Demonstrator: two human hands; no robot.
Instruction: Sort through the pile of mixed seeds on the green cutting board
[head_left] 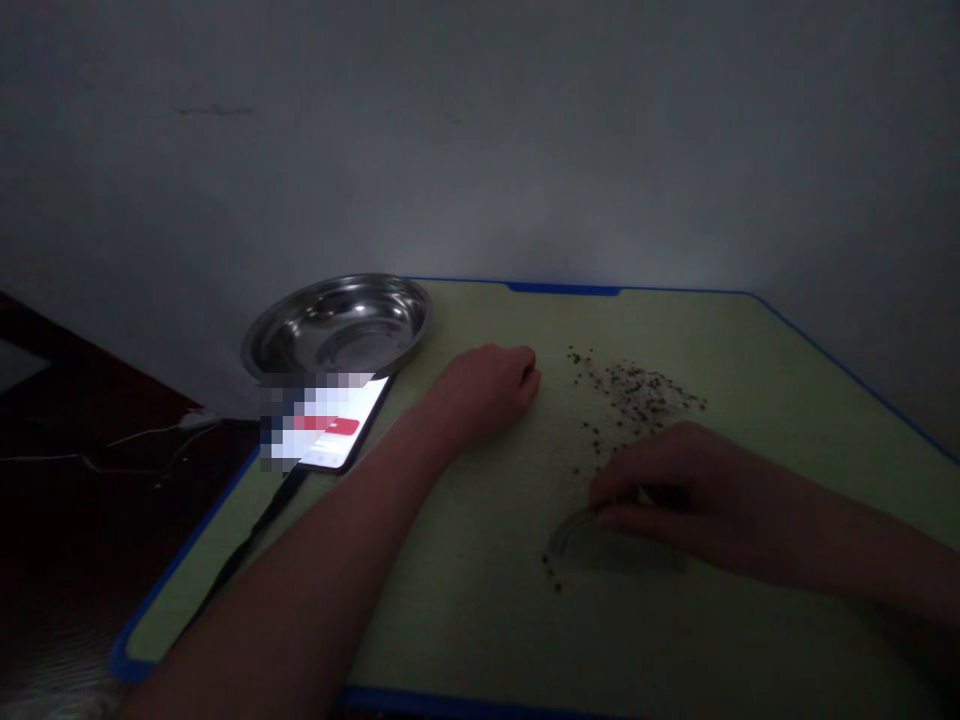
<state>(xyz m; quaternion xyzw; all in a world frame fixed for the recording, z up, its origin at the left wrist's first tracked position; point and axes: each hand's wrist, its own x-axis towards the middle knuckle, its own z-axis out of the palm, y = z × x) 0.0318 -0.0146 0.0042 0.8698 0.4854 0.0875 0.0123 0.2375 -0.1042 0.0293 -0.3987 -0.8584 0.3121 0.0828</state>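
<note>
On the table, my left hand (491, 392) rests closed in a loose fist to the left of a scattered pile of pale grains and small dark beans (646, 392). Nothing shows in its fingers. My right hand (660, 480) is just in front of that pile, its thumb and fingers pinched together. What lies between the fingertips is too dark to make out. Beneath and beside the right fingertips is a faint curved, see-through shape (574, 535), perhaps the rim of a clear container. A few dark beans (551, 573) lie in a short line near it.
A shiny metal basin (352, 325) stands at the table's back left. A lit phone (330, 440) lies in front of it, with a dark strap (255, 535) trailing forward. The pale green table (465, 570) has a blue edge and stands by a grey wall (480, 140).
</note>
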